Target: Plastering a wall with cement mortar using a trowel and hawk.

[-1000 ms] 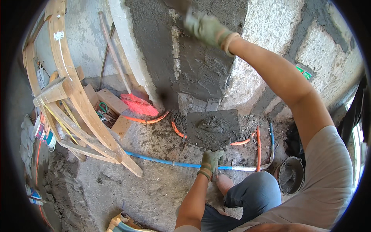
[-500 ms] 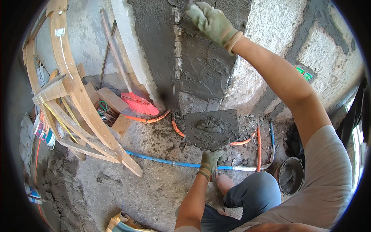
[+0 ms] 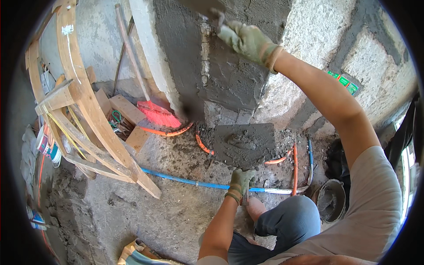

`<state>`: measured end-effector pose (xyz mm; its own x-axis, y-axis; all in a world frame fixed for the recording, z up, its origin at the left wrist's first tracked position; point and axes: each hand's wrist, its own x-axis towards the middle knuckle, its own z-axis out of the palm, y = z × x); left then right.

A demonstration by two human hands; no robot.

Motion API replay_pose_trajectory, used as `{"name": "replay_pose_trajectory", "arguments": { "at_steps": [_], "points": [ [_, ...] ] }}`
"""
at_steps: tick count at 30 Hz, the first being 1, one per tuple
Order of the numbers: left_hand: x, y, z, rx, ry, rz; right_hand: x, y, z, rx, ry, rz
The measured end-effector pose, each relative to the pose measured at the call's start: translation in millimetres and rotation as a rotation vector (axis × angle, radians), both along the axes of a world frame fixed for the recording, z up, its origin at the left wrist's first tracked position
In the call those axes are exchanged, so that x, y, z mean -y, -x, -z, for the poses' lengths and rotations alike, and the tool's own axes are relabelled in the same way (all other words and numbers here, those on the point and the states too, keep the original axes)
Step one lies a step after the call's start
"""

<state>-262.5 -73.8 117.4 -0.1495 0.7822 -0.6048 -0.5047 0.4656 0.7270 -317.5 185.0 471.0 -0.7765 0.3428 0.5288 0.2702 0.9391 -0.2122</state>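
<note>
My right hand (image 3: 246,40), in a pale green work glove, is raised to the wall and closed around the handle of a trowel (image 3: 204,6). The trowel's blade lies at the top edge of the view, against or just off the wet grey plaster (image 3: 236,75); contact cannot be made out. Lower down, my left hand (image 3: 241,180), gloved the same way, grips the handle of a flat rectangular hawk (image 3: 266,130). A lump of wet mortar (image 3: 242,142) sits on the hawk, which is held out before the foot of the wall.
On the left stands a wooden trestle (image 3: 104,123), with a red broom (image 3: 158,114) leaning behind it. Orange conduit (image 3: 295,170) and a blue pipe (image 3: 181,180) run along the rubble-strewn floor. A mortar bucket (image 3: 332,201) stands by my right knee. Green electrical boxes (image 3: 343,81) sit in the wall.
My right hand has come down slightly and to the right, and the trowel's blade now shows at the top. The hawk has hardly shifted in my left hand.
</note>
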Motion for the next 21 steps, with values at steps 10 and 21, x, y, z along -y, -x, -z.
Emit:
{"name": "replay_pose_trajectory", "arguments": {
  "at_steps": [10,21],
  "points": [
    [-1.8,1.7,-1.4,0.015,-0.019,0.004,-18.9,9.7,37.6,-0.161,-0.215,0.132],
    [-0.6,2.9,8.3,0.006,-0.025,-0.04,-9.9,8.1,51.6,0.095,0.15,0.133]
  ]
}}
